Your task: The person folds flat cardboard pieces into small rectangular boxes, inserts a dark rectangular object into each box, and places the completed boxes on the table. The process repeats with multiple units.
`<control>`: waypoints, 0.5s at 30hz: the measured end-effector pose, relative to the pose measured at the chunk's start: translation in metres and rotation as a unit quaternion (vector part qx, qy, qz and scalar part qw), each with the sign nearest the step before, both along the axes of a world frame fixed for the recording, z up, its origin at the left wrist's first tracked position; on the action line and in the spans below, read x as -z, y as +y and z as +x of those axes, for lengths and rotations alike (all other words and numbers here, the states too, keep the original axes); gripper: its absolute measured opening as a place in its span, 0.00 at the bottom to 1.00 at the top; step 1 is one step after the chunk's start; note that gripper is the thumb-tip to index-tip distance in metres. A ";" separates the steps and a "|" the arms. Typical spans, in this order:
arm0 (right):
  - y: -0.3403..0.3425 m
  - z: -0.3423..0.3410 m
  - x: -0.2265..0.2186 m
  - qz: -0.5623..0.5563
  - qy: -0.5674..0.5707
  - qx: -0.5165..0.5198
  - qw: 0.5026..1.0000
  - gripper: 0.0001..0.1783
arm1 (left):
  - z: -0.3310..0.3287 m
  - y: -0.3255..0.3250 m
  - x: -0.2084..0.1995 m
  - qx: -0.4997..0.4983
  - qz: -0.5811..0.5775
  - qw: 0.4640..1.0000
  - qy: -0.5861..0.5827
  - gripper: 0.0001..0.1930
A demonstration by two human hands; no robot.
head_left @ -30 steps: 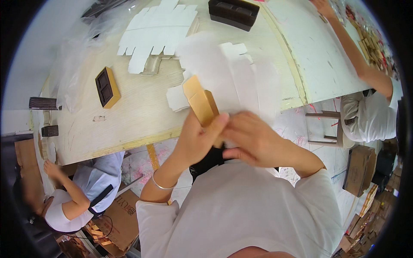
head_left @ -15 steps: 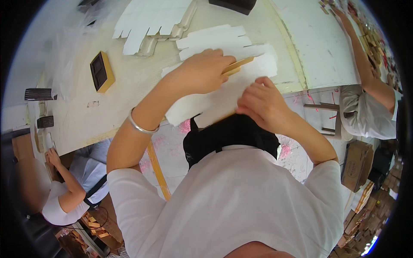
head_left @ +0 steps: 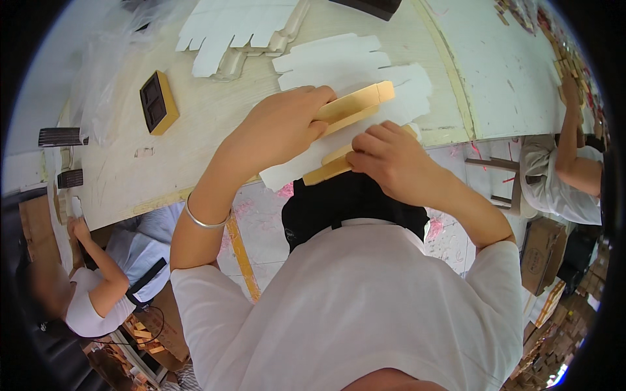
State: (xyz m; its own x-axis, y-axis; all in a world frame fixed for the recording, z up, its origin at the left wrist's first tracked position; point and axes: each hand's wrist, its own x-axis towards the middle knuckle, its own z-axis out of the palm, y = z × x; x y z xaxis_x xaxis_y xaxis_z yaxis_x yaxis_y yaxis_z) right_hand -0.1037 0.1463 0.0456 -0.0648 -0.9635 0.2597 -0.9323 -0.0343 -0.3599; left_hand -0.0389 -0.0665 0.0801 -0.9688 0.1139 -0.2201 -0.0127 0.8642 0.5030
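In front of me at the table's near edge is a cardboard box blank, white on one face and gold on the other, with its gold sides folded up. My left hand has its fingers closed on the far gold side. The near gold strip is gripped by my right hand, with fingers curled over it. Both hands cover parts of the blank, so the full shape of its folds is hidden. Beneath and beyond lie flat white card blanks with slotted edges.
More white blanks are piled at the far side. Left of them stands a small gold box with a dark insert. A dark box sits at the top edge. Co-workers sit at left and right; a brown carton stands at right.
The gold sides now stand up and show plainly, where the sheet was mostly white before. My left hand has drawn nearer and slightly left; my right hand has closed on the near side.
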 end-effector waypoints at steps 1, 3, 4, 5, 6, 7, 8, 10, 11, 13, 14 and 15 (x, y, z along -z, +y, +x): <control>-0.006 -0.001 -0.004 0.030 0.011 0.017 0.999 0.06 | -0.001 0.001 0.001 0.003 -0.001 1.000 0.015 0.17; -0.023 -0.007 -0.007 0.084 0.030 0.044 0.995 0.05 | -0.001 0.004 0.008 0.002 -0.009 0.999 0.045 0.19; -0.032 -0.014 0.001 0.044 -0.012 0.046 0.998 0.05 | 0.000 0.002 0.014 0.012 0.015 0.997 0.081 0.21; -0.035 -0.015 0.005 -0.009 0.014 0.036 0.999 0.05 | 0.002 -0.002 0.021 0.022 0.039 0.992 0.116 0.23; -0.038 -0.016 0.006 -0.062 0.041 0.025 0.997 0.06 | 0.002 -0.004 0.024 0.033 0.062 0.986 0.151 0.25; -0.040 -0.016 0.005 -0.112 0.066 0.013 0.991 0.07 | 0.002 -0.003 0.020 0.017 0.064 0.989 0.130 0.26; -0.038 -0.014 0.000 -0.086 0.083 0.004 0.993 0.07 | 0.003 0.000 0.013 0.001 0.065 0.992 0.110 0.27; -0.027 -0.006 -0.017 -0.034 0.118 -0.013 0.992 0.09 | 0.006 0.003 0.004 -0.016 0.082 0.991 0.101 0.29; -0.024 -0.004 -0.019 -0.014 0.109 -0.012 0.994 0.10 | 0.006 0.005 0.001 -0.017 0.098 0.989 0.113 0.30; -0.017 -0.003 -0.022 0.026 0.089 -0.008 0.996 0.11 | 0.009 0.009 -0.003 -0.019 0.110 0.985 0.132 0.29; -0.014 -0.005 -0.025 0.049 0.053 0.007 0.997 0.10 | 0.010 0.012 -0.005 -0.021 0.106 0.984 0.139 0.28; -0.010 -0.009 -0.028 0.072 0.017 0.022 0.997 0.09 | 0.010 0.016 -0.006 -0.022 0.102 0.984 0.145 0.26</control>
State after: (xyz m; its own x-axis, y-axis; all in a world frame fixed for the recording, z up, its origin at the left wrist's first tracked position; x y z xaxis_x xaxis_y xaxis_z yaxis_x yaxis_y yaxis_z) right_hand -0.1123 0.1358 0.0735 -0.1007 -0.9875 0.1212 -0.9437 0.0562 -0.3260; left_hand -0.0287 -0.0510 0.0863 -0.9925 0.0832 0.0899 0.1218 0.7462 0.6545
